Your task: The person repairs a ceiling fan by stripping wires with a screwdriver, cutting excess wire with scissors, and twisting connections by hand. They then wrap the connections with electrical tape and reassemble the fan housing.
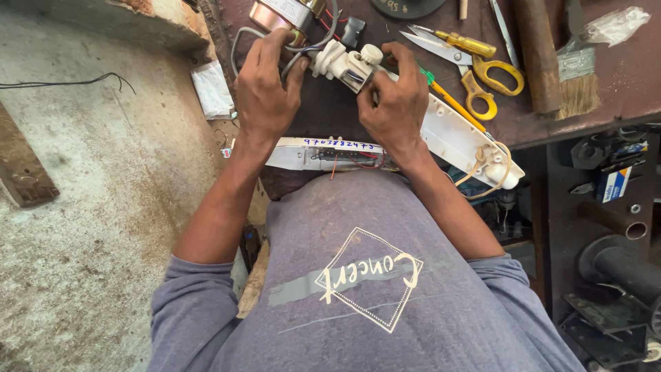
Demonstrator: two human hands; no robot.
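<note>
My left hand (265,93) grips grey and white wires that run to a white plastic fitting (341,62). My right hand (396,103) pinches that same white fitting, at its shiny metal end. Both hands are over a dark brown workbench (620,83). Below them, at the bench edge, lies a long white plastic housing (454,134) with a circuit board and red wires (344,157) showing inside. A copper-coloured metal part (272,14) sits at the far end of the wires.
Yellow-handled scissors (492,72), a yellow screwdriver (468,45), a wooden handle (537,55) and a paintbrush (577,79) lie on the bench to the right. Dark shelves with metal parts (613,227) stand lower right. Rough concrete floor (82,207) spreads to the left.
</note>
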